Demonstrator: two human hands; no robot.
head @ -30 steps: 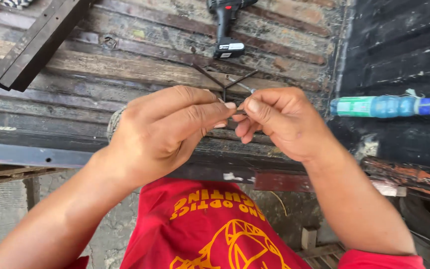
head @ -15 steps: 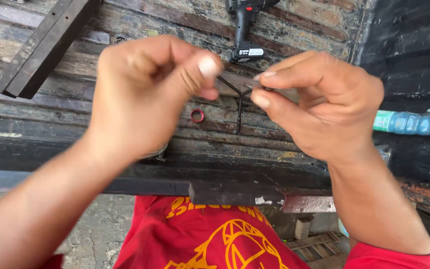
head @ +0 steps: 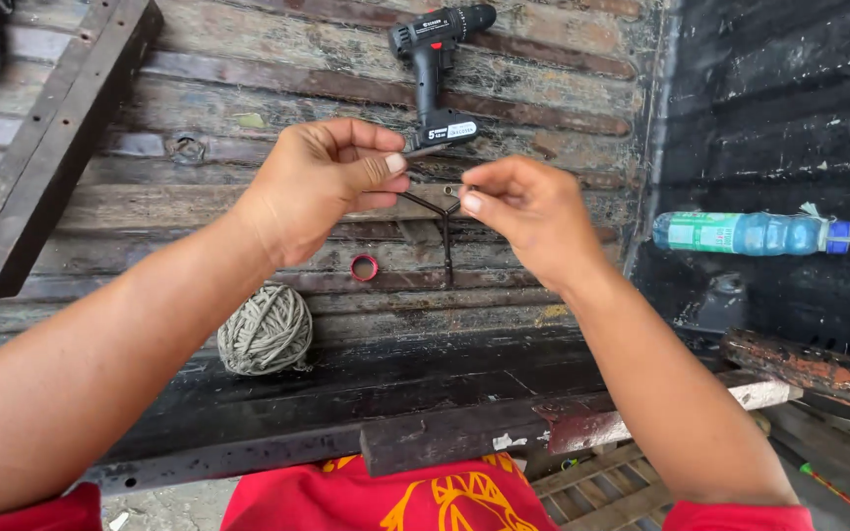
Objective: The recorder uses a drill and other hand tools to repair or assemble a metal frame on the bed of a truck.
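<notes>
From the head camera, both hands are raised above a weathered wooden plank bench (head: 248, 108). The left hand (head: 322, 187) is closed, thumb pressed against the curled forefinger, pinching one end of a thin dark Y-shaped metal wire piece (head: 442, 218). The right hand (head: 528, 211) pinches the other upper end between thumb and fingertips, the remaining fingers folded in. The wire piece hangs between the two hands, its single stem pointing down towards the person and away from both palms.

The wire looks light and stiff, thin enough to slip or twist in a loose pinch, so the two upper ends, where the hands already grip, seem the sound places to hold it; the lower stem would give less control.

Just beyond the hands lies a black cordless drill with a battery base (head: 440, 69); a small pale rectangular label sits on the base nearest the left thumb. Below the hands, between the forearms, lies a small red ring (head: 364, 267). Under the left forearm sits a grey ball of twine (head: 266, 329). Well to the right of the right hand lies a clear plastic bottle with a blue cap (head: 750, 233), wrapped near its base end with a green and white label band
</notes>
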